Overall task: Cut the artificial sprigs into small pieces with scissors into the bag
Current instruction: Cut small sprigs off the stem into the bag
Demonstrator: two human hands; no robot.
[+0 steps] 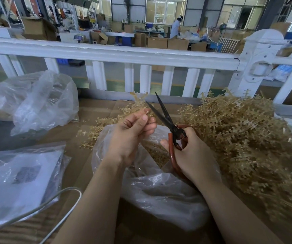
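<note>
A workshop with cartons lies beyond the white rail (106,53), and your table (89,111) is covered in cardboard. Your left hand (133,131) pinches a sprig (138,101) above the open clear bag (159,191), which holds cut pieces. Your right hand (192,155) grips the red handles of the scissors (166,117), blades parted just right of the sprig. A heap of sprigs (238,134) lies right of the bag. More sprigs (96,127) lie left of it.
</note>
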